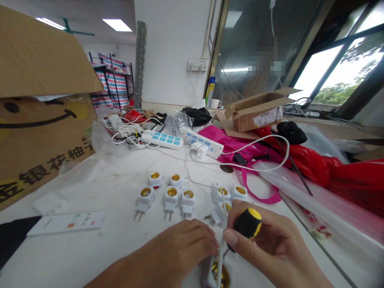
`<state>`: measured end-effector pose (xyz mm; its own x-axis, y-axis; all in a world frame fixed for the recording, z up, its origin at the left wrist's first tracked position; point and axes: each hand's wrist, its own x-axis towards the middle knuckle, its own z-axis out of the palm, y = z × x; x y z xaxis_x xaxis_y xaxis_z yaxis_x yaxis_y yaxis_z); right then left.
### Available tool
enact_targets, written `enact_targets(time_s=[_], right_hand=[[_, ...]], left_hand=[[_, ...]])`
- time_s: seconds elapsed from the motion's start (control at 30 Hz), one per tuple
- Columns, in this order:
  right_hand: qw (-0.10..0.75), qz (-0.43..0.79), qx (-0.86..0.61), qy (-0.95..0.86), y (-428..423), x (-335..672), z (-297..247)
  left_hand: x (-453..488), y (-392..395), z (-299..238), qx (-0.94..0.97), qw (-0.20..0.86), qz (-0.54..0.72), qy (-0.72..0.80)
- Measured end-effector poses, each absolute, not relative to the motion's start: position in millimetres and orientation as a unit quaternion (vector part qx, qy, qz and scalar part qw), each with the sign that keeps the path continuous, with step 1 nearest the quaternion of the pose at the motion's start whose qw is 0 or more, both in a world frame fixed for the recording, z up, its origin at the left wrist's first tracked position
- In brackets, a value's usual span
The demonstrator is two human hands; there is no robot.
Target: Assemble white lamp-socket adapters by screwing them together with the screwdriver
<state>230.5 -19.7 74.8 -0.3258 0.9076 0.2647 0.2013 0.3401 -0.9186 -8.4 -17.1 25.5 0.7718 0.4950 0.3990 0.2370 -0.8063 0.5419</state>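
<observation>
My right hand (279,244) grips a short screwdriver (246,225) with a black and yellow handle; its thin shaft points down toward a white plug-in lamp socket (227,276) with a gold threaded inside. On the near side of that socket, my left hand (183,248) has its fingers curled against the upper edge, steadying it on the table. A thin white cable (221,240) hangs across the view in front of the socket and beside my right thumb. The screwdriver tip's contact point is hidden. More lamp sockets (172,193) stand in loose groups just beyond my hands.
White power strips (162,139) and tangled cables lie at the back. A large cardboard box (45,152) stands left, a small open box (258,112) back right. Magenta fabric (228,146), red plastic (345,176) and clear wrap cover the right. A flat white box (67,223) lies left.
</observation>
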Motion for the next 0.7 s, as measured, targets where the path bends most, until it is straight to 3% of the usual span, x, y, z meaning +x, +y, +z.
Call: enact_targets(time_s=[0.27, 0.47, 0.7], right_hand=[[0.434, 0.391, -0.339, -0.737, -19, 223, 95], [0.457, 0.385, -0.375, -0.709, -23, 232, 79], [0.451, 0.324, -0.348, -0.755, -24, 235, 81]], left_hand=[[-2, -12, 7, 0.893, 0.256, 0.334, 0.159], [5, 8, -30, 0.909, 0.196, 0.348, 0.119], [-2, -8, -7, 0.879, 0.250, 0.378, 0.149]])
